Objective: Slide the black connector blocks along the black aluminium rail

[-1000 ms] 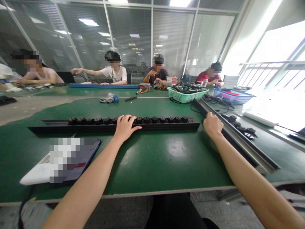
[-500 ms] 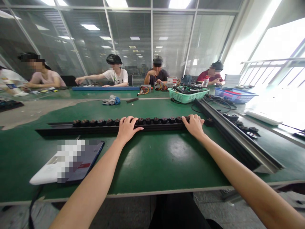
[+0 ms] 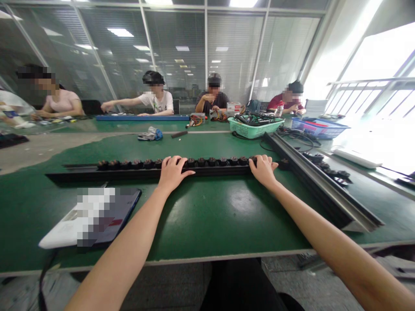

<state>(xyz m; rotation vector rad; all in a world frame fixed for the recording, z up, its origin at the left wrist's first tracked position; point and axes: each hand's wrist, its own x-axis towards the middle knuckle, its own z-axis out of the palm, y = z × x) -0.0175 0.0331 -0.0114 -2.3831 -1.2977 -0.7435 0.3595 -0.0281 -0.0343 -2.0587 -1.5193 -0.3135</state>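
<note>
A long black metal channel [image 3: 220,171] lies crosswise on the green table, with a row of small black round modules [image 3: 212,161] along it. My left hand [image 3: 172,170] grips it near the middle, fingers curled over the modules and thumb along the near side. At the right end, my right hand [image 3: 263,168] is closed over the channel and the last modules, which its fingers partly hide. Just beyond that hand, a second long channel [image 3: 320,185], black with a silvery inside, runs diagonally toward the table's near right edge.
Loose black modules [image 3: 337,175] lie to the right of the diagonal channel. A green basket [image 3: 256,129] of cables and a blue basket [image 3: 320,128] stand farther back. A white device and a dark tablet [image 3: 125,211] lie at left. Several people sit across the table.
The view has shifted slightly. Both my hands stay at nearly the same places on the black channel, and nothing has been let go.
</note>
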